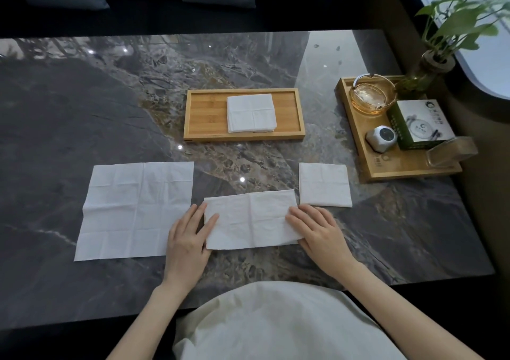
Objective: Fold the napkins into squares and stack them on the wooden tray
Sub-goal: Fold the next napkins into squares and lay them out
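Half-folded napkin (249,218) between both hands (187,242)

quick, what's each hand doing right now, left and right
Left hand: open, flat, fingers resting on the left end of the half-folded napkin.
Right hand: open, flat, pressing the napkin's right end. Neither grips anything.

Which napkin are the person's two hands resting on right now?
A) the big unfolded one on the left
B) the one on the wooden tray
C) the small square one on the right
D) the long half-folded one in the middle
D: the left hand and right hand press the two ends of the half-folded napkin on the table.
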### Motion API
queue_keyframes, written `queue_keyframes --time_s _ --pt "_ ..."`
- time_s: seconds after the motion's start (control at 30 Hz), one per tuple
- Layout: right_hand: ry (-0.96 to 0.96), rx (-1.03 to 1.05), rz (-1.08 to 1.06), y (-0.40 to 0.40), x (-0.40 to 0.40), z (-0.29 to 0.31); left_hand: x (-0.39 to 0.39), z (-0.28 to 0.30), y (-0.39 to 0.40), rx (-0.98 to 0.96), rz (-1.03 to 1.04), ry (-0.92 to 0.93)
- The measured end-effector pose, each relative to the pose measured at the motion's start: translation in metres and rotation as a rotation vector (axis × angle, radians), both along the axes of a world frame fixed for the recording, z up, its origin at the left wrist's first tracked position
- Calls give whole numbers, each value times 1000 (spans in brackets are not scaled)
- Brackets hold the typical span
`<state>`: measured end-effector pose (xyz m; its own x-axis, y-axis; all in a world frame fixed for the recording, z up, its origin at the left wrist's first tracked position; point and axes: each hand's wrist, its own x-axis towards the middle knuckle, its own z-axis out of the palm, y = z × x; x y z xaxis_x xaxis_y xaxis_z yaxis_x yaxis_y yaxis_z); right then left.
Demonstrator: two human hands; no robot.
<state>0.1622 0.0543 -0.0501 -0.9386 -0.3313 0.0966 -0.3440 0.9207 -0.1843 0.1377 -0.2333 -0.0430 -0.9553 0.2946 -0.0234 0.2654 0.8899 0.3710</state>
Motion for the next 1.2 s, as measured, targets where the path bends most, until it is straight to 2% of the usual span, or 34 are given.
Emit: queue_keyframes --time_s 0.17,0.3,0.5,0.63,0.8,1.07,1.2 --pt "-140 105 42 7 -1 8 -3 2 -5 -32 0 -29" --pt "-243 40 59 11 -3 19 -7 11 -7 -18 9 -107" --pt "-88 -9 -130 -22 -14 32 -12 33 29 216 63 40" --pt "-183 49 -143 -60 -23 13 -12 10 73 50 -109 -18" --pt "-254 137 -160 -65 -27 -4 -19 -16 80 -153 -118 -67" --pt "-224 223 -169 -27 -19 -7 -17 -21 35 -255 -30 -38" --pt "-196 194 -161 -28 -14 2 -11 -14 31 -247 -5 -35"
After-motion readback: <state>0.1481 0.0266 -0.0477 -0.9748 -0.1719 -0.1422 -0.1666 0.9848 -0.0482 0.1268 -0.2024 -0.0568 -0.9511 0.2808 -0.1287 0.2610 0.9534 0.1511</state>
